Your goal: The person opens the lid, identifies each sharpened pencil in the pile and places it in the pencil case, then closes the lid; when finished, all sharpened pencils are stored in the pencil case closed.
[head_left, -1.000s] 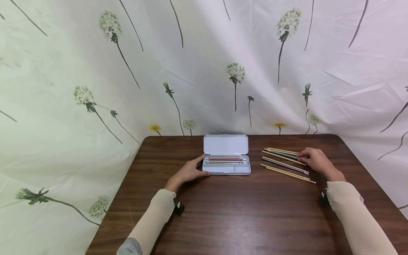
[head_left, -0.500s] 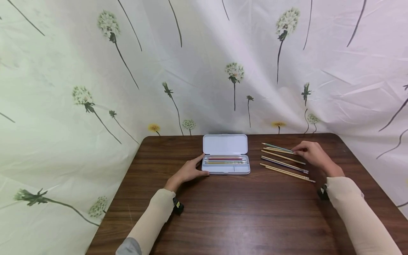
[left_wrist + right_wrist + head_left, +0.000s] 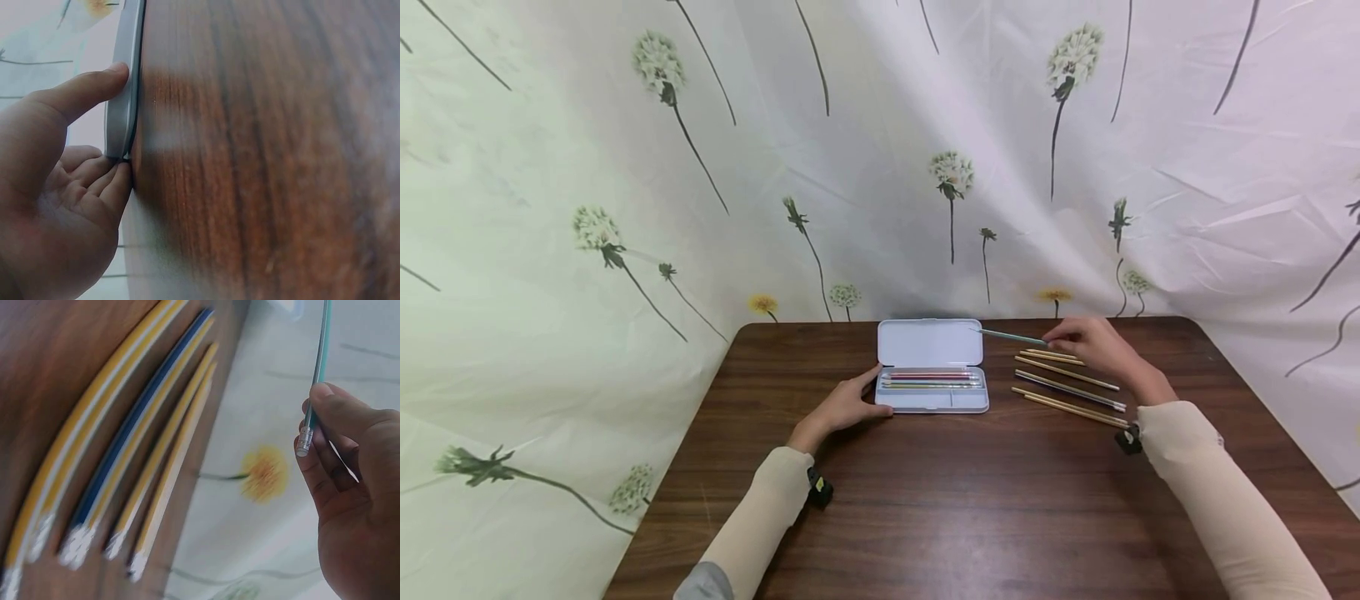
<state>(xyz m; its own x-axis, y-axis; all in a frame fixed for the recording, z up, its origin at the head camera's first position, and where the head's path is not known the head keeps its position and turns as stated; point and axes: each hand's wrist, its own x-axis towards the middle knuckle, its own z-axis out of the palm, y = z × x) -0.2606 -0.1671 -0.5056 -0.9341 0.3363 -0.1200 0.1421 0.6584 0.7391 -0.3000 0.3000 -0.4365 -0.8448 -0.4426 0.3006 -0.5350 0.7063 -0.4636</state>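
My right hand [image 3: 1097, 348] is raised above the far right of the table and pinches a green pencil [image 3: 1013, 337] near its eraser end. The pencil's other end points left, in front of the raised lid of a white pencil case [image 3: 917, 403]. In the right wrist view, thumb and fingers close on the green pencil [image 3: 320, 362] just above its metal band. My left hand [image 3: 841, 405] holds the left end of the case, thumb on the front wall [image 3: 119, 115] and fingers at the end. Several pencils [image 3: 928, 377] lie in the case's back compartment.
Several more pencils [image 3: 1067, 372] lie in a loose fan on the brown table [image 3: 970, 500], right of the case; most are yellow, one dark blue [image 3: 134, 425]. A white cloth with dandelion prints [image 3: 880, 208] hangs behind the table's back edge.
My right hand took the green pencil from the far side of the loose pencils, lifted it and carried it left towards the case. My left hand stayed at the case.
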